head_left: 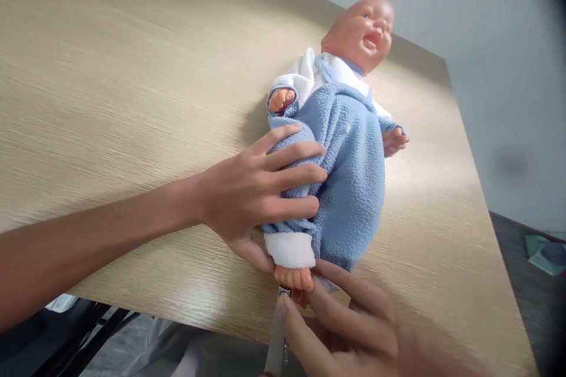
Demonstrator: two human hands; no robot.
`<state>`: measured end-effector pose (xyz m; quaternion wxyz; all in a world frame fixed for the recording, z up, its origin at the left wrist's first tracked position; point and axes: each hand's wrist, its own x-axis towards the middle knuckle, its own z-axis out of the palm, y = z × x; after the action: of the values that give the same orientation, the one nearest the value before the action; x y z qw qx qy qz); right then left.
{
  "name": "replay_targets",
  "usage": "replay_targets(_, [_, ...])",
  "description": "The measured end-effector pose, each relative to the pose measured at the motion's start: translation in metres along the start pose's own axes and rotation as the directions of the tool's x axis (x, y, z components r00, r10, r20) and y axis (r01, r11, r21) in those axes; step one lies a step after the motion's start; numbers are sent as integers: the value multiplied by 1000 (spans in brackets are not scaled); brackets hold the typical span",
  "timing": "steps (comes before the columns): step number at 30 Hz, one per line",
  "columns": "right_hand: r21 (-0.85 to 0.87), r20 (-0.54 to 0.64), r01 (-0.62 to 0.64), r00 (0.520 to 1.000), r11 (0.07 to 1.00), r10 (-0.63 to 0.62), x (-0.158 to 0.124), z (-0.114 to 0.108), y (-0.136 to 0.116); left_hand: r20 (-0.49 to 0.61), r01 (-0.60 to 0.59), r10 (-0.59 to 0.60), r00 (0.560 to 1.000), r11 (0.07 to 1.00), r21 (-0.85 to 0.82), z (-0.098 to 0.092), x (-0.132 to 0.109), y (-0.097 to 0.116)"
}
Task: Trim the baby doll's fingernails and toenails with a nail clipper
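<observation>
A baby doll [354,171] in blue fleece overalls with white sleeves lies on its back on the table, its head at the far side. My left hand [265,188] rests on the doll's leg with fingers spread flat over the blue fabric. Its thumb lies beside the white cuff [289,249]. Between thumb and fingers, my right hand [354,321] holds a metal nail clipper [277,333]. The clipper's tip is at the toes of the doll's foot [294,277]; whether the jaws touch a toe I cannot tell. Some right fingers reach beside that foot.
The pale wooden table [110,100] has its near edge just below the doll's feet and its right edge beyond the right hand. A light wall [499,100] stands behind. Dark tubes [95,336] and grey cloth [177,347] show below the near edge.
</observation>
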<state>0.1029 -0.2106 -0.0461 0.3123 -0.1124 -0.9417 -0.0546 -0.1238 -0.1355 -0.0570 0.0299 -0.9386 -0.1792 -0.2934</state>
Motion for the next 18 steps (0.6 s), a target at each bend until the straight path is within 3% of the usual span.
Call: replay_targets(18, [10, -38, -23, 999, 1000, 23, -1, 5, -3, 14, 4, -5, 1000, 1000, 7, -1, -1, 0])
